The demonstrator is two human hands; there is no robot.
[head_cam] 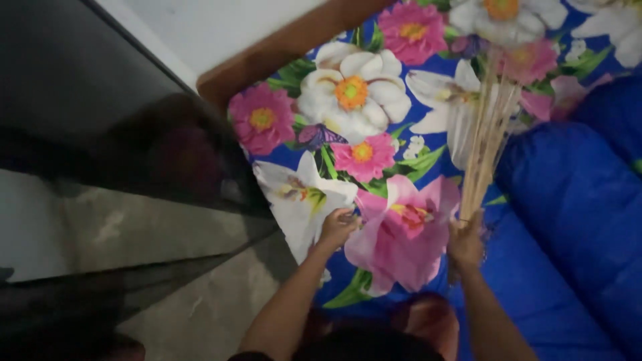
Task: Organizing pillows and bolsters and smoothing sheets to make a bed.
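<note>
The right hand grips a bundle of thin broom sticks (held upright); the left hand pinches the floral bedsheet beside a blue bolster.

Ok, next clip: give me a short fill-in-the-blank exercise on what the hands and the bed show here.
1. The right hand grips a bundle of thin pale ____.
2. The left hand rests on the ____-printed bedsheet.
3. The rolled bedding beside the right hand is plain ____.

Missing words: sticks; flower; blue
</note>
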